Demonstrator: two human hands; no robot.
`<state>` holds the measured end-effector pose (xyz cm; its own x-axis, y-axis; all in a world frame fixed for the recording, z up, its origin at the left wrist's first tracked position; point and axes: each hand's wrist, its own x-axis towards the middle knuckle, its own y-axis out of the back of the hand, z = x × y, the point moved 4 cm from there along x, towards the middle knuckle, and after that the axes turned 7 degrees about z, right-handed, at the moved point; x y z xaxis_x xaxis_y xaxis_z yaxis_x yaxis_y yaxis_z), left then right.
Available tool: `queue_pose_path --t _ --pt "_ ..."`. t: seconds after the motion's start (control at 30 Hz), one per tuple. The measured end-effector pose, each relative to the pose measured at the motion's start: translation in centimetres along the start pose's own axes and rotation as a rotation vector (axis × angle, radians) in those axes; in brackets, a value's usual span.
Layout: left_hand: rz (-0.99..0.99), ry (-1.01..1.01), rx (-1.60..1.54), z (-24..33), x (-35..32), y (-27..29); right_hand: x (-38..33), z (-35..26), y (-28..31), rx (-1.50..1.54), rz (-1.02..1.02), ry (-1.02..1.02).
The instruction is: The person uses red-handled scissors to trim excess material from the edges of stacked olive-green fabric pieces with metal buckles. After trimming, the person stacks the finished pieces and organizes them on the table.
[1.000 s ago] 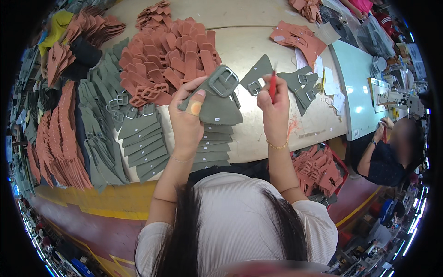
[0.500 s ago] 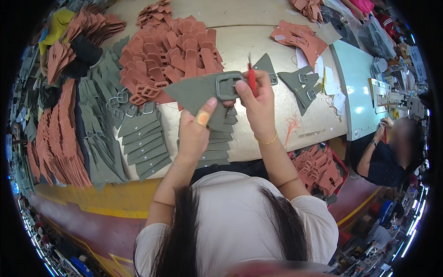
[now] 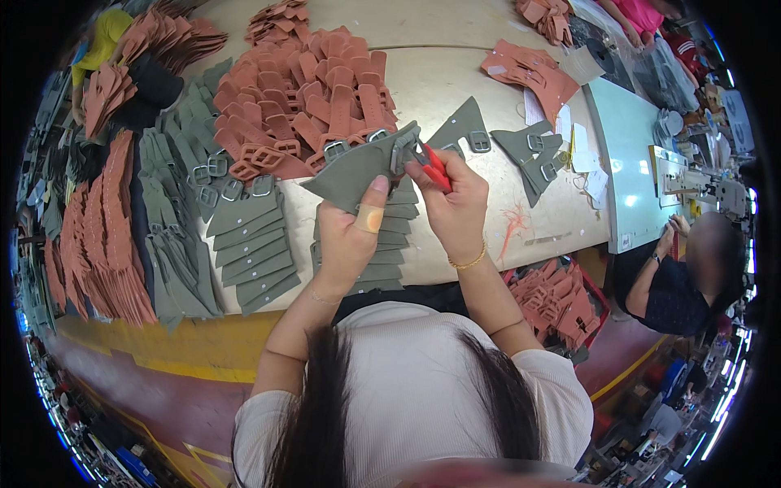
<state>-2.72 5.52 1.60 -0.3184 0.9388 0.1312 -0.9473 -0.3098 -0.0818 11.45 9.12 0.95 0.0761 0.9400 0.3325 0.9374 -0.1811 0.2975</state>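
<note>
Over the table my left hand [image 3: 345, 244] grips a grey-green strap piece [image 3: 354, 172], thumb on its face and a bandage-like wrap on that thumb. A grey buckle [image 3: 399, 154] sits at the piece's right end, tilted. Closed around red-handled snips [image 3: 438, 172], my right hand [image 3: 457, 210] is right at the buckle; the snips' blades are mostly hidden, so I cannot tell whether they touch it. Below and behind my hands lies a fanned stack of green pieces [image 3: 382, 248]. Another buckled green piece [image 3: 460, 130] lies just beyond my right hand.
A big heap of rust-coloured straps [image 3: 313, 89] covers the table's back left. Fanned green flaps [image 3: 256, 248] lie at the left. Buckled green pieces [image 3: 529, 154] and paper slips [image 3: 582, 146] are to the right. A red crate [image 3: 600, 313] stands below; a co-worker [image 3: 687, 276] sits at right.
The green piece has turned so its buckle is seen more edge-on. My right hand has lowered slightly, and the snips have swung from upright to slanting at the buckle.
</note>
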Motion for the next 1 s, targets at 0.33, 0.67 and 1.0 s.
queue_pose_path --t 0.33,0.67,1.0 --pt "-0.038 0.221 -0.303 -0.3 0.7 -0.2 -1.0 1.0 1.5 0.713 -0.263 -0.274" --pt "-0.293 0.404 -0.185 1.2 1.7 1.4 4.6 -2.0 6.7 -0.060 -0.490 0.225" --pt "-0.415 0.406 -0.026 2.5 1.9 1.9 5.2 -3.8 5.4 -0.146 -0.586 0.571"
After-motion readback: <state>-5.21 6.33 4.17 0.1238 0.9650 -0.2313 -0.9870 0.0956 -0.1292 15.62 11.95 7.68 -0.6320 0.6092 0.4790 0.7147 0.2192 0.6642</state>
